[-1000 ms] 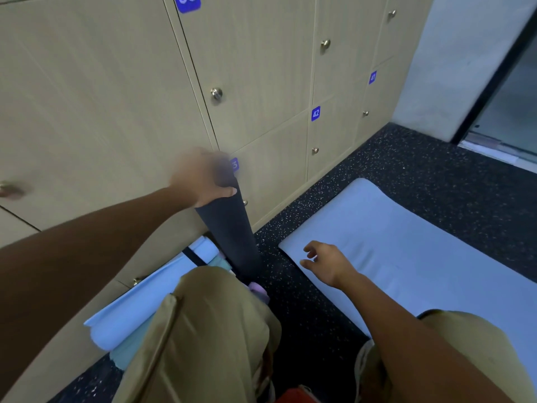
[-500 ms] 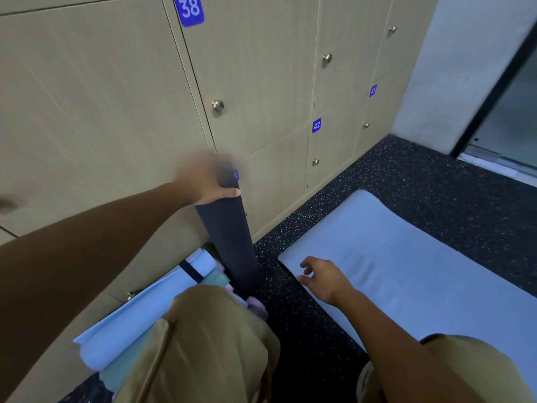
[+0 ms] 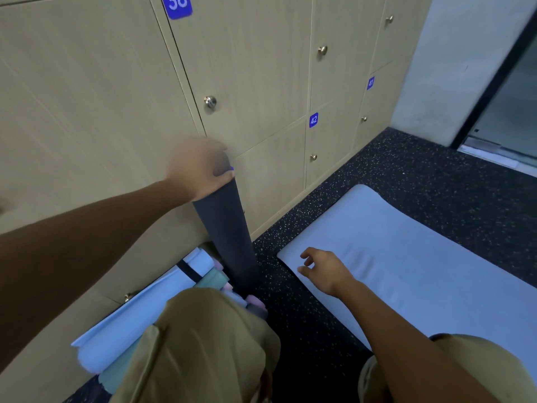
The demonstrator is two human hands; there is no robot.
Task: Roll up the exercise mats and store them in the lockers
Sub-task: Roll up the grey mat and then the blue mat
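Note:
A dark grey rolled mat [image 3: 228,231] stands upright against the wooden lockers [image 3: 255,68]. My left hand [image 3: 197,170] grips its top end. A light blue mat [image 3: 406,257] lies flat and unrolled on the floor to the right. My right hand [image 3: 324,267] hovers over its near-left corner, fingers apart, holding nothing. At the foot of the lockers lie a rolled light blue mat [image 3: 139,315] with a black strap, a green roll [image 3: 213,279] and pink roll ends [image 3: 255,302], partly hidden by my knee.
Locker doors carry blue number tags 38 [image 3: 177,5], 42 [image 3: 313,120] and 41 [image 3: 370,82] and round brass knobs [image 3: 209,101]; all visible doors are closed. Dark speckled floor [image 3: 406,170] runs to a grey wall and a glass door frame [image 3: 494,91] at right.
The view shifted slightly down and left. My left hand keeps hold of the upright dark mat; my right hand stays over the flat mat's corner with fingers a little more curled.

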